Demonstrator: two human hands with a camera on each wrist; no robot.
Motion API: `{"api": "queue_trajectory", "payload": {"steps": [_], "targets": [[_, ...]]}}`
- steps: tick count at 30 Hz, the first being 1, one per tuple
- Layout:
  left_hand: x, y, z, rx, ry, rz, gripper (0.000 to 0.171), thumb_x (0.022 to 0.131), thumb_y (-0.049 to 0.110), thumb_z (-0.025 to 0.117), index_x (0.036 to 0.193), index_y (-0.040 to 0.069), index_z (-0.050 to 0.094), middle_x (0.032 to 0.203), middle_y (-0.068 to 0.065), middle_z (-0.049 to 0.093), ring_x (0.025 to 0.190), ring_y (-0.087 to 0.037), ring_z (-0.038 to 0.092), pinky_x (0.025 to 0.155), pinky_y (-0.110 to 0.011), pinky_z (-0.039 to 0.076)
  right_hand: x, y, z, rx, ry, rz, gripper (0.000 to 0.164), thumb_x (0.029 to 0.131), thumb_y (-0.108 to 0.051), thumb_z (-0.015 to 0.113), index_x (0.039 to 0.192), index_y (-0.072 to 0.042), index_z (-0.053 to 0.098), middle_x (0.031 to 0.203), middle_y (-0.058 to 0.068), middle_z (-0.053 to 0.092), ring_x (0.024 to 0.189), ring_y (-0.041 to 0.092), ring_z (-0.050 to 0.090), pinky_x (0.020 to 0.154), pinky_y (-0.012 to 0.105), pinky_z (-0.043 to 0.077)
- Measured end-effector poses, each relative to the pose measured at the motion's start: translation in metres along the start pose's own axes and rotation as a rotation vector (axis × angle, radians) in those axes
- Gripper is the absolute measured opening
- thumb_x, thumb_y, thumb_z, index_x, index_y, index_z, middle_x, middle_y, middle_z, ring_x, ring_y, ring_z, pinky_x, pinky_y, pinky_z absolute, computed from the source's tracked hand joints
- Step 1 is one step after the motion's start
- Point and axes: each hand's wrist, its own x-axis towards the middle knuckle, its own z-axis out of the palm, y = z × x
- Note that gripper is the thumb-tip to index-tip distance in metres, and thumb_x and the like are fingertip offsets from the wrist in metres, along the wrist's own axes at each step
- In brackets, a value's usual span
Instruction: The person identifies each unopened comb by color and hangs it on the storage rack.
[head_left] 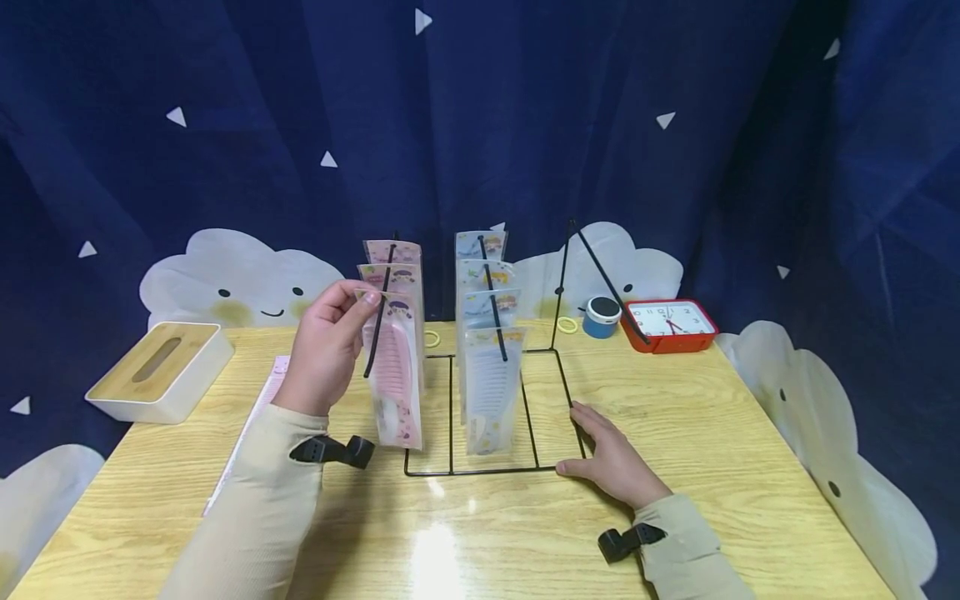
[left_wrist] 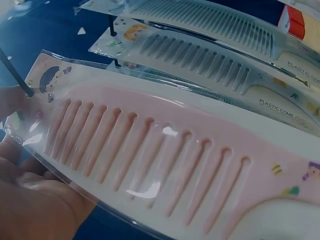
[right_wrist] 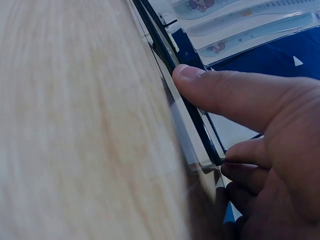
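Observation:
A black wire display rack (head_left: 495, 472) stands on the table with packaged plastic combs on its hooks. My left hand (head_left: 322, 346) pinches the top of the front pink comb's package (head_left: 393, 375), beside the left hook. In the left wrist view, this pink comb (left_wrist: 150, 145) lies in clear wrap, the hook's tip at its top. More pink packs hang behind it. Several blue combs (head_left: 491, 392) hang from the middle hook. My right hand (head_left: 611, 458) holds the base's front right corner; its thumb (right_wrist: 200, 82) lies on the wire. The right hook (head_left: 611, 283) carries nothing.
At the left stands a white tissue box (head_left: 176, 383) with a wooden lid. A long pink-edged pack (head_left: 251, 433) lies partly behind the left arm. A blue and white round device (head_left: 601, 318), a red clock (head_left: 670, 325) and yellow rings (head_left: 567, 325) are at the back.

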Motion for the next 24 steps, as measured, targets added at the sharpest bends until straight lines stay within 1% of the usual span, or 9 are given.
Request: {"api": "queue_trajectory", "payload": {"steps": [4,7,11,13,15,18,24], "targets": [[0.0,-0.001,-0.001,-0.001,0.012,0.005,0.011,0.099,0.009,0.062,0.096,0.017,0.068,0.074,0.004,0.049,0.061,-0.009,0.036,0.053,-0.019,0.03,0.0,0.001,0.001,-0.004,-0.003,-0.002,0.098,0.079,-0.03,0.087,0.154,0.002,0.033,0.164,0.016,0.025,0.15,0.04,0.019,0.116,0.06,0.023],[0.0,-0.003,-0.006,-0.006,0.02,0.007,0.011,0.099,0.009,0.064,0.097,0.019,0.069,0.086,0.004,0.06,0.073,-0.009,0.047,0.063,-0.02,0.04,0.0,0.001,0.001,-0.004,-0.003,-0.001,0.098,0.079,-0.031,0.087,0.154,0.002,0.033,0.164,0.016,0.025,0.15,0.04,0.019,0.116,0.06,0.024],[-0.001,-0.01,-0.02,-0.004,0.029,-0.001,0.005,0.099,0.012,0.063,0.1,0.015,0.068,0.098,0.002,0.064,0.089,-0.011,0.058,0.074,-0.024,0.049,0.001,0.001,0.0,-0.004,-0.003,0.002,0.098,0.079,-0.031,0.087,0.154,0.002,0.033,0.164,0.016,0.025,0.15,0.04,0.018,0.116,0.06,0.023],[-0.001,-0.015,-0.028,0.005,0.05,-0.003,0.005,0.1,0.013,0.063,0.101,0.013,0.067,0.099,0.001,0.065,0.091,-0.013,0.06,0.076,-0.024,0.05,0.001,0.0,-0.001,-0.005,-0.003,0.004,0.098,0.078,-0.031,0.087,0.154,0.002,0.033,0.164,0.016,0.025,0.15,0.04,0.018,0.116,0.06,0.023],[-0.001,-0.021,-0.037,0.035,0.089,0.0,0.005,0.1,0.013,0.063,0.099,0.012,0.067,0.098,0.001,0.067,0.09,-0.013,0.062,0.076,-0.024,0.05,0.001,0.0,-0.001,-0.007,-0.002,0.008,0.098,0.079,-0.031,0.087,0.154,0.001,0.033,0.164,0.016,0.025,0.15,0.04,0.018,0.116,0.06,0.023],[-0.001,-0.035,-0.052,0.056,0.158,-0.002,0.006,0.1,0.012,0.062,0.097,0.01,0.066,0.095,0.001,0.068,0.087,-0.014,0.064,0.075,-0.023,0.05,0.001,0.0,-0.001,-0.013,-0.002,0.01,0.098,0.079,-0.032,0.086,0.154,0.001,0.033,0.164,0.016,0.025,0.15,0.04,0.018,0.116,0.061,0.022],[0.0,-0.065,-0.094,0.052,0.329,-0.032,0.006,0.099,0.009,0.063,0.099,0.004,0.065,0.095,-0.002,0.069,0.09,-0.013,0.067,0.079,-0.021,0.052,0.001,0.0,-0.001,-0.023,-0.001,0.01,0.098,0.079,-0.032,0.086,0.154,0.001,0.034,0.163,0.016,0.026,0.15,0.04,0.019,0.115,0.061,0.023]]}}
